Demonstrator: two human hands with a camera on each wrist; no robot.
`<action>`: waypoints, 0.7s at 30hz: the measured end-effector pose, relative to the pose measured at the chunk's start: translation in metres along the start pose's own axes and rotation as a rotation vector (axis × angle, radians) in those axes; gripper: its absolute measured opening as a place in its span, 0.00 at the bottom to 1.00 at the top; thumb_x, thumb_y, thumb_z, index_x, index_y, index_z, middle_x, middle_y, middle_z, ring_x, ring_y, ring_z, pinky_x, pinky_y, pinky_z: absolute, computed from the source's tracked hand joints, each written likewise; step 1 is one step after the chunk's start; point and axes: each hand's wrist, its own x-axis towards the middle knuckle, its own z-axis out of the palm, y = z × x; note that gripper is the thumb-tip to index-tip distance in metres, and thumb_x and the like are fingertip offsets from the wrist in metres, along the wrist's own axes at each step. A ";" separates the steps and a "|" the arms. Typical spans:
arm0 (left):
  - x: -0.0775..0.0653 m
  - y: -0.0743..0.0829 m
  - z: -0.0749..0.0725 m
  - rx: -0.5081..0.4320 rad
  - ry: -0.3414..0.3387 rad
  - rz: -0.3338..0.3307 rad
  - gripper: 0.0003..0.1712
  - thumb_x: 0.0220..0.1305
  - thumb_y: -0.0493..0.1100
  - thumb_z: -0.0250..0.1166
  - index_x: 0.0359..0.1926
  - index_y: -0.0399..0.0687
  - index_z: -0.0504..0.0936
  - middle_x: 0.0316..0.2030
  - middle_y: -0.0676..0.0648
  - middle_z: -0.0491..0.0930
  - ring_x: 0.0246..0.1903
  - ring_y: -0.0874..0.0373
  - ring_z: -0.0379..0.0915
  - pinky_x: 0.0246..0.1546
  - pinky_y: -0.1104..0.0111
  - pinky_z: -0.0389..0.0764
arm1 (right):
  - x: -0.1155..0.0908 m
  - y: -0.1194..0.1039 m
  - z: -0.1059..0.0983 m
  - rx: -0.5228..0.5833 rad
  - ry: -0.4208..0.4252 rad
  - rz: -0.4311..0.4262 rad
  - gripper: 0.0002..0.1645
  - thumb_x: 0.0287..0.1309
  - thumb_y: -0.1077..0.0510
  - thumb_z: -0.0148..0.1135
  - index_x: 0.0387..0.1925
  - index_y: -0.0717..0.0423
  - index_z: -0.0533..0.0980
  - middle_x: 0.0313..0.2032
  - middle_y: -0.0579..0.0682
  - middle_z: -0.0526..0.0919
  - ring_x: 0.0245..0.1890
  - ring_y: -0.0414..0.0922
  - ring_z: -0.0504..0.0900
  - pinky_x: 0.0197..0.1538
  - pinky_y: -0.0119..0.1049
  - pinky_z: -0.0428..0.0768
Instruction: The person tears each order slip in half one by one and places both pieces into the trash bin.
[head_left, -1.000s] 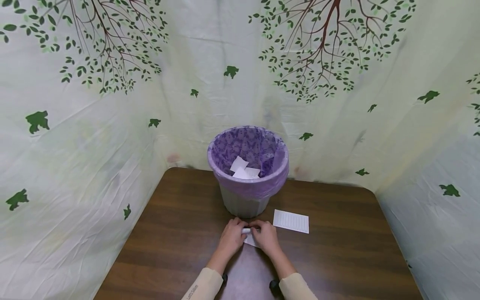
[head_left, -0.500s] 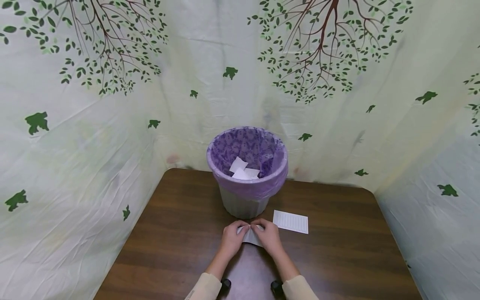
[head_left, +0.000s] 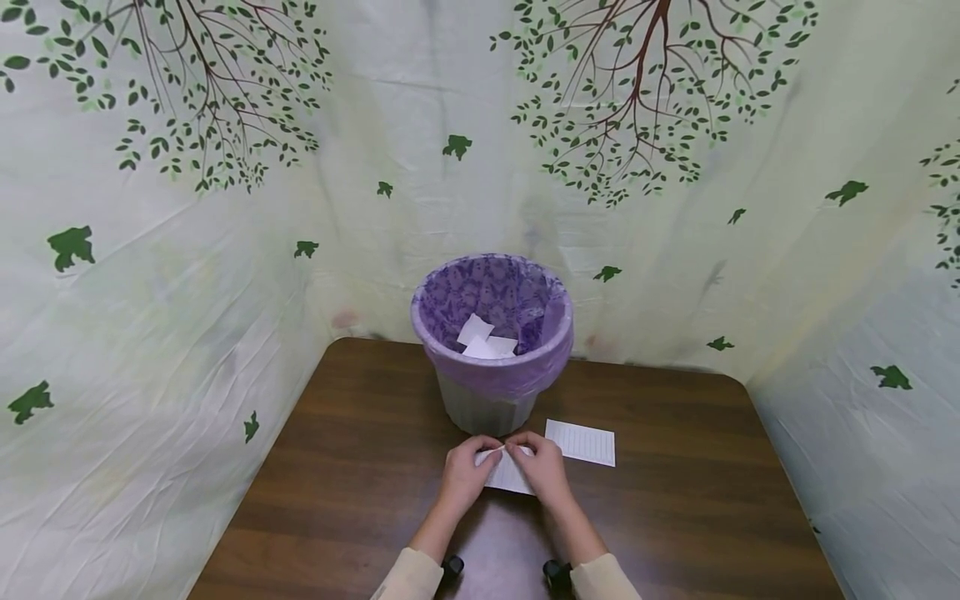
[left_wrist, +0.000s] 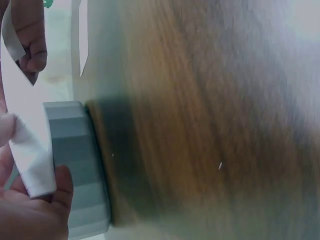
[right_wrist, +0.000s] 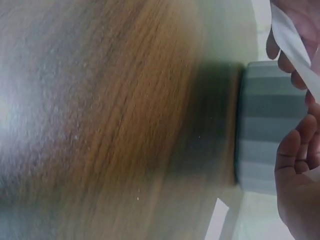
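A lined white sheet of paper (head_left: 510,477) is held in front of the bin, over the table. My left hand (head_left: 465,475) pinches its upper edge between thumb and fingers. Close beside it, my right hand (head_left: 547,475) pinches the same edge, the two sets of fingertips almost meeting. In the left wrist view the paper (left_wrist: 31,135) bends in a curve between the hands. The right wrist view shows the paper (right_wrist: 292,40) as a curved strip above the right hand (right_wrist: 300,170). Fingers hide part of the top edge.
Behind the hands stands a grey bin (head_left: 487,407) with a purple liner (head_left: 495,375) and several white paper pieces (head_left: 487,342) inside. Another lined sheet (head_left: 581,442) lies to the right on the brown table (head_left: 675,500). A leaf-printed cloth (head_left: 480,208) hangs behind.
One second ago the paper's upper part looked rolled or folded between the hands. It then bowed upward, and now spreads flatter with more lines showing. The hands have shifted slightly; bin contents look unchanged.
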 end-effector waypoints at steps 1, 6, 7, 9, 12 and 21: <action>0.000 0.001 -0.001 0.005 -0.005 0.012 0.03 0.66 0.40 0.73 0.40 0.50 0.91 0.40 0.50 0.92 0.46 0.51 0.88 0.53 0.59 0.84 | 0.000 -0.001 -0.001 -0.007 -0.002 -0.011 0.05 0.63 0.58 0.72 0.35 0.55 0.89 0.36 0.51 0.93 0.43 0.42 0.88 0.49 0.32 0.80; 0.001 0.004 -0.004 0.027 -0.014 0.042 0.03 0.66 0.40 0.73 0.40 0.50 0.91 0.39 0.51 0.92 0.45 0.52 0.88 0.52 0.60 0.84 | -0.002 -0.007 -0.003 -0.030 -0.035 -0.039 0.04 0.62 0.59 0.71 0.33 0.54 0.89 0.35 0.49 0.93 0.40 0.40 0.87 0.48 0.31 0.81; 0.001 0.004 -0.004 0.029 -0.013 0.040 0.03 0.67 0.41 0.73 0.40 0.50 0.91 0.39 0.51 0.92 0.45 0.53 0.88 0.52 0.60 0.84 | -0.003 -0.008 -0.004 -0.037 -0.043 -0.050 0.04 0.63 0.60 0.71 0.33 0.54 0.89 0.34 0.49 0.92 0.40 0.40 0.87 0.48 0.31 0.81; 0.001 0.006 -0.004 0.027 -0.006 0.036 0.03 0.67 0.42 0.73 0.39 0.50 0.91 0.38 0.52 0.92 0.45 0.53 0.88 0.52 0.61 0.84 | -0.003 -0.010 -0.005 -0.045 -0.050 -0.061 0.04 0.63 0.60 0.71 0.33 0.55 0.89 0.34 0.50 0.92 0.40 0.41 0.87 0.48 0.32 0.81; 0.001 0.008 -0.004 0.018 0.009 0.038 0.03 0.67 0.42 0.73 0.37 0.49 0.91 0.36 0.52 0.92 0.44 0.53 0.88 0.51 0.61 0.84 | -0.003 -0.012 -0.007 -0.047 -0.049 -0.055 0.04 0.63 0.60 0.71 0.34 0.55 0.89 0.35 0.49 0.92 0.41 0.42 0.88 0.49 0.32 0.81; 0.003 0.020 -0.005 -0.009 0.008 0.065 0.05 0.69 0.44 0.73 0.36 0.50 0.90 0.36 0.54 0.91 0.43 0.56 0.88 0.52 0.63 0.85 | -0.003 -0.019 -0.018 -0.025 -0.041 -0.001 0.04 0.65 0.59 0.71 0.35 0.54 0.89 0.36 0.49 0.93 0.42 0.41 0.87 0.50 0.31 0.80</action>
